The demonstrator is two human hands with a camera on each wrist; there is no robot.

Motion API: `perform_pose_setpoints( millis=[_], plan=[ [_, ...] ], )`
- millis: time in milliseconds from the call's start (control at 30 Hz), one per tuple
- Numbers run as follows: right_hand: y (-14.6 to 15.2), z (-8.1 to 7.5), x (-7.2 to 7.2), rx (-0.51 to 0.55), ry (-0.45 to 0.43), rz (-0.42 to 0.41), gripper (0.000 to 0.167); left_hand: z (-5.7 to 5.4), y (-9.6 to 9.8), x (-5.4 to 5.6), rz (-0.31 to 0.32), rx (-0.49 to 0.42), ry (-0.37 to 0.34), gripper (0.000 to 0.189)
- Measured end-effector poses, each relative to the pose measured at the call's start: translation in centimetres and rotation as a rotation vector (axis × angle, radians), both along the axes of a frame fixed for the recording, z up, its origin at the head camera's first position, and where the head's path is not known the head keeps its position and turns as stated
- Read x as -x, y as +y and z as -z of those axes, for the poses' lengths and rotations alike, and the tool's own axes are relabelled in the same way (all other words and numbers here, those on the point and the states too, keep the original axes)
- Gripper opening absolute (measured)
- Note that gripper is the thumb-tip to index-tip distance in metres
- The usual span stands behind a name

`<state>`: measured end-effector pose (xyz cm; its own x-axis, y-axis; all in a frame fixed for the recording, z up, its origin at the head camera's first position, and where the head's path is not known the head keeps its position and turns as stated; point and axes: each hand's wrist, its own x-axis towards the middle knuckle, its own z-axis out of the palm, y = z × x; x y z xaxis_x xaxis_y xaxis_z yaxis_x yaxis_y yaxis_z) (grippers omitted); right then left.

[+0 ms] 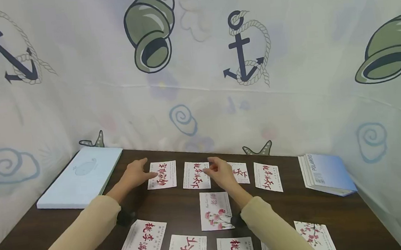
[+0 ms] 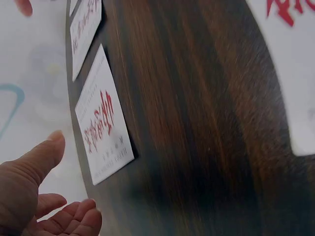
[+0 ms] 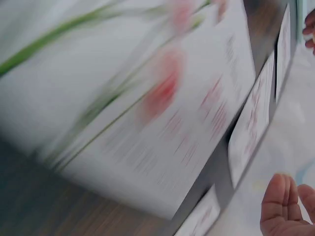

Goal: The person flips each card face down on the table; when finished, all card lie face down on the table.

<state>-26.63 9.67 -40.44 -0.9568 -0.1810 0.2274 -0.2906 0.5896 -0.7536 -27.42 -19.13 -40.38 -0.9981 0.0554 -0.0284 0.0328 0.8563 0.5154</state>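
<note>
My left hand (image 1: 133, 175) is beside the leftmost card (image 1: 163, 175) of the back row, a white card with red Chinese characters. The left wrist view shows its thumb apart from that card (image 2: 104, 120), and nothing in the fingers. My right hand (image 1: 223, 174) hovers between the second card (image 1: 194, 175) and the third card (image 1: 240, 173), partly covering the third. Its fingers (image 3: 279, 196) look fairly straight and hold nothing. Below that hand lies a card with pink flowers (image 1: 215, 212), blurred in the right wrist view.
A fourth back-row card (image 1: 267, 176) lies to the right. Several cards, including a large one (image 1: 141, 245) and a blossom card (image 1: 315, 237), lie along the front. A pale blue box (image 1: 84, 171) sits at left, a blue-and-white POLAROID stack (image 1: 328, 172) at right. A patterned curtain (image 1: 197, 82) hangs behind.
</note>
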Motion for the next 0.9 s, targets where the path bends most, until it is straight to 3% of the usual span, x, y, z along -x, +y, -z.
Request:
perform_pose_setpoints(
  millis=[233,433,700,900],
  plan=[
    [-6.0,1.1,2.5,0.059,-0.113,-0.069,0.045,0.9,-0.4,1.3,-0.022,-0.005,-0.013,0.075],
    [-9.2,1.6,4.1,0.007,-0.175,-0.071,0.045,1.3,0.1,2.2,-0.023,0.037,-0.029,0.071],
    [-11.5,1.9,5.5,-0.171,-0.208,-0.047,0.043,1.8,0.1,2.3,-0.041,0.073,-0.057,0.061],
    [-12.0,2.2,6.8,-0.300,-0.178,-0.010,0.040,1.6,0.4,2.5,-0.042,0.082,-0.053,0.060]
  ],
)
